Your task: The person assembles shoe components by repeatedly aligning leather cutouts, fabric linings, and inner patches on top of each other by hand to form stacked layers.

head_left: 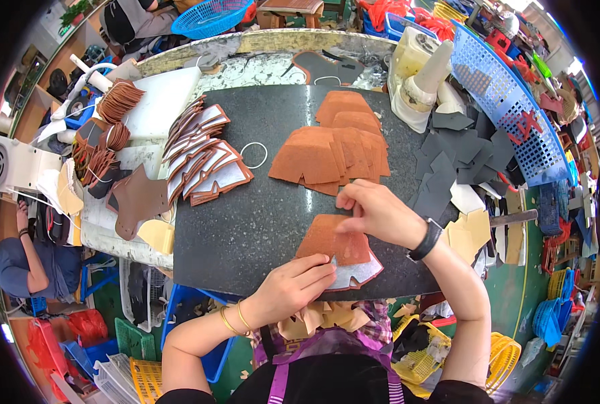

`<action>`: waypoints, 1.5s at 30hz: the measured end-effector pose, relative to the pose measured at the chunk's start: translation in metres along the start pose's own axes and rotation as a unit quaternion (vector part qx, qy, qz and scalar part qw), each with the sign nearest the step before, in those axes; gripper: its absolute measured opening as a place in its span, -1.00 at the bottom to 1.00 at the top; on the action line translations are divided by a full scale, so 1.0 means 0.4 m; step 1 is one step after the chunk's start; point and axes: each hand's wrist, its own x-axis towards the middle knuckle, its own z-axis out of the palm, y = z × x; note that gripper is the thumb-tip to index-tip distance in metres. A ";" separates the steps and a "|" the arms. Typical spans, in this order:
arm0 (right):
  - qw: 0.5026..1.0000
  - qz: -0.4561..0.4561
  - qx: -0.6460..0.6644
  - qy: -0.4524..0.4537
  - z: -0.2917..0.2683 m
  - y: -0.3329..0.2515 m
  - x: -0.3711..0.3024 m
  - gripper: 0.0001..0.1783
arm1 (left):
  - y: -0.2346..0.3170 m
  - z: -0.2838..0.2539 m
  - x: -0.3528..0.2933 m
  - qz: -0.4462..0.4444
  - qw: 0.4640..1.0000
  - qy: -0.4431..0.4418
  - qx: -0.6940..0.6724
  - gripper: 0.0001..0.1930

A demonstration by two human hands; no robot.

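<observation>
A brown leather piece (331, 237) with a white-backed lower part (355, 273) lies near the front edge of a dark stone slab (246, 236). My left hand (293, 286) has closed its fingers on the left edge of this piece. Over its top edge hovers my right hand (375, 214), fingers loosely curled, thumb and forefinger apart, nothing visible between them. Just beyond are overlapping brown leather pieces (307, 156), fanned out face up. Left of these, a stack of white-backed leather pieces (209, 165) lies beside a thin white ring (253, 155).
Dark grey cut pieces (458, 158) are heaped at the right, below a blue plastic basket (509, 101). A cream cone-topped container (421, 81) stands at the back right. Tied brown bundles (119, 101) and a white machine (20, 165) are at the left. A person's arm (34, 259) shows there.
</observation>
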 end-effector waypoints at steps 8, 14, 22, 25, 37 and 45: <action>0.998 0.018 -0.022 0.054 -0.012 -0.018 -0.054 -0.73 | 0.000 -0.002 0.014 -0.008 1.000 0.001 -0.007 -0.70; 0.976 0.018 -0.124 0.176 -0.016 0.013 -0.099 -0.89 | 0.010 -0.018 0.034 -0.026 0.999 -0.001 -0.022 -0.77; 0.842 0.234 -0.404 0.271 -0.159 0.113 -0.220 -0.65 | 0.006 -0.031 0.126 -0.078 0.984 -0.154 0.041 -0.07; 0.882 0.248 -0.306 0.260 -0.175 0.153 -0.234 -0.58 | 0.016 -0.051 0.145 -0.064 0.983 -0.162 0.059 -0.11; 0.977 -0.074 0.018 0.201 -0.082 -0.060 -0.212 -0.68 | -0.085 -0.046 0.294 -0.380 0.785 -0.067 -0.484 -0.68; 0.929 0.146 0.309 0.144 -0.010 -0.085 -0.206 -0.71 | -0.023 -0.114 0.205 -0.420 0.821 -0.090 -0.376 -0.81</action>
